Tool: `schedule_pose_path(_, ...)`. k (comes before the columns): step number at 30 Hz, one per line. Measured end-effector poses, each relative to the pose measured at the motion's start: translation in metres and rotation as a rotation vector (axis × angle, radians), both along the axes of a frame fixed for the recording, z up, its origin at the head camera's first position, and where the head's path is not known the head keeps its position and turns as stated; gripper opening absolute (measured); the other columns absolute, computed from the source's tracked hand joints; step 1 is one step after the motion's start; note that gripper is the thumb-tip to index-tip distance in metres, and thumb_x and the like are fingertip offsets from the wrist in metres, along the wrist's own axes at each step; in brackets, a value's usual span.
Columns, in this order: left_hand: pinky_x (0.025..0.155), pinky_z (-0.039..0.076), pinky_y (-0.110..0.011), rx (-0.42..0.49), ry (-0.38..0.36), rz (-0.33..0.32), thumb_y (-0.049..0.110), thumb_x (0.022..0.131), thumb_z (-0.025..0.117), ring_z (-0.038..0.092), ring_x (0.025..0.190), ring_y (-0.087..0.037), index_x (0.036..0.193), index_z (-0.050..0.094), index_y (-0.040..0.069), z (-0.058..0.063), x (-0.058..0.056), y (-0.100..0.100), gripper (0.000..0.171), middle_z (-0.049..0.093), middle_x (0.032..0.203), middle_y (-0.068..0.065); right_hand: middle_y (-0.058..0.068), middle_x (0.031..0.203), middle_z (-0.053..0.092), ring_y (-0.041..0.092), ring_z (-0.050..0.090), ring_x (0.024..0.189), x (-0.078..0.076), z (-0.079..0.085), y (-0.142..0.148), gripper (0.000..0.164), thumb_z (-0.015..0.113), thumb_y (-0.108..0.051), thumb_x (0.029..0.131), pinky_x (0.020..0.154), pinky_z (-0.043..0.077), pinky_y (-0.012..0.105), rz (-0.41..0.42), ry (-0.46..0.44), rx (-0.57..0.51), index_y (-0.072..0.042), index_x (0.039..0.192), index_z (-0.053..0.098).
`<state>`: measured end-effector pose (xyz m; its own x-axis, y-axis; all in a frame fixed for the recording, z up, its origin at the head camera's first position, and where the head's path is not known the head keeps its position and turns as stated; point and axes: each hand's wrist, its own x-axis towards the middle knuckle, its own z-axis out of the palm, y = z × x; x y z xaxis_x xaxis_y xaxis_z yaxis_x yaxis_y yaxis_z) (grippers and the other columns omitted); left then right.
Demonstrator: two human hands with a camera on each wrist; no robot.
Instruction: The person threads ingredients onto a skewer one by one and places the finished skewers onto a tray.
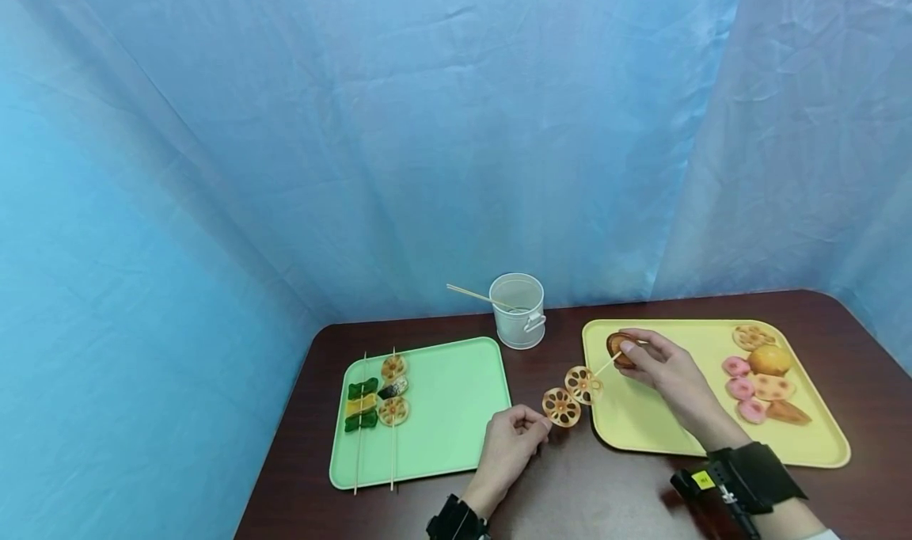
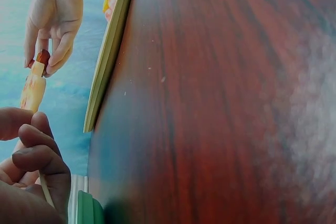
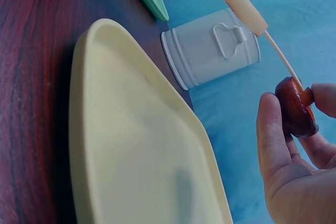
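Observation:
My left hand (image 1: 507, 445) grips a wooden skewer (image 2: 46, 190) close to a lotus root slice (image 1: 560, 408). Threaded beside it is a second lotus root slice (image 1: 583, 385), and the bare stick runs on toward the right. Over the left edge of the yellow tray, my right hand (image 1: 666, 374) pinches a glossy brown mushroom (image 3: 295, 107) between thumb and fingers. The skewer's far end meets the mushroom at its stem side; how deep it goes in cannot be told. In the left wrist view, curled fingers hide part of the stick.
The yellow tray (image 1: 644, 437) holds a lotus slice, pink rings and other food pieces on its right. On the green tray (image 1: 449, 413) lie two loaded skewers (image 1: 360, 445). A white bucket (image 1: 518, 330) with thin sticks stands behind, before a blue curtain (image 1: 456, 144).

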<state>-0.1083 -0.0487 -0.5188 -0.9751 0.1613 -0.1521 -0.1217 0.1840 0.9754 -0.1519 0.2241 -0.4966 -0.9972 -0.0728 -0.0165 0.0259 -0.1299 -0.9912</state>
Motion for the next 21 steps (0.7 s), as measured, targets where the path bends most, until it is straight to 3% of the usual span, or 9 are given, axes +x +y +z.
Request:
schedule_pose_path(6,0.048,0.038,-0.019,0.002,0.011,0.010,0.012,0.091,0.072,0.051,0.053,-0.009,0.085,0.074,0.001,0.000,0.000,0.000,0.012,0.069,0.071,-0.013,-0.007,0.113,0.070,0.015,0.071,0.103,0.002,0.000,-0.004,0.053,0.061,-0.022,0.106,0.089,0.057,0.028,-0.005,0.014,0.050,0.009,0.145,0.045)
schedule_pose_path(11,0.048,0.038,-0.018,0.000,0.019,0.024,0.012,0.091,0.073,0.051,0.052,-0.007,0.082,0.074,0.006,0.000,-0.001,0.001,0.011,0.069,0.070,-0.011,-0.008,0.112,0.070,0.015,0.071,0.103,0.003,0.000,-0.007,0.051,0.061,-0.026,0.106,0.089,0.057,0.029,-0.023,-0.011,0.065,0.006,0.144,0.048)
schedule_pose_path(21,0.049,0.038,-0.018,0.008,0.044,0.012,0.011,0.092,0.073,0.051,0.053,-0.006,0.086,0.074,0.001,0.000,-0.001,0.002,0.012,0.069,0.070,-0.008,-0.004,0.112,0.070,0.014,0.070,0.101,0.007,0.000,-0.016,0.042,0.064,-0.024,0.104,0.089,0.058,0.031,-0.029,-0.036,0.035,0.005,0.134,0.056)
